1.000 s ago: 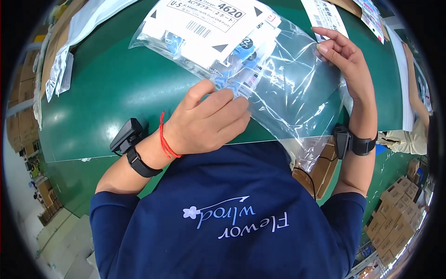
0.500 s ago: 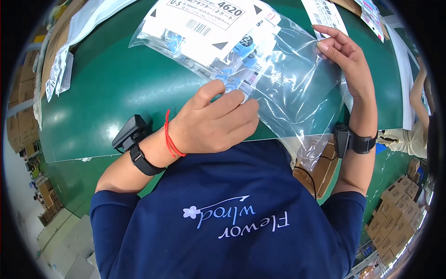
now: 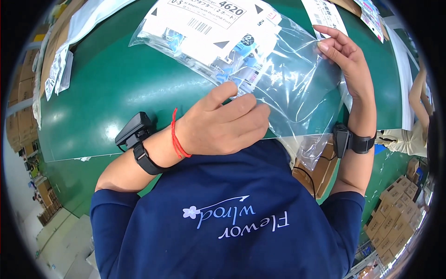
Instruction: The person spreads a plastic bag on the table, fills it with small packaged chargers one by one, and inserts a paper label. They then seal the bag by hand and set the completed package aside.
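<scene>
A large clear plastic bag lies across the table's near part, its open-looking end hanging over the front edge at the right. Inside it are a white printed label sheet and several small blue-and-white packages. My right hand pinches the bag's upper right edge between thumb and fingers. Along the bag's near edge, my left hand has its fingers curled against the film; their tips and whatever they grip are partly hidden. A black device is strapped to each of my wrists.
The green tabletop carries another white label sheet at the far right and white tags at the left. Stacked cardboard boxes stand on the floor at right. Another person's arm shows at the right rim.
My left hand has shifted a little to the right along the bag's near edge. The right hand keeps its pinch in the same place.
</scene>
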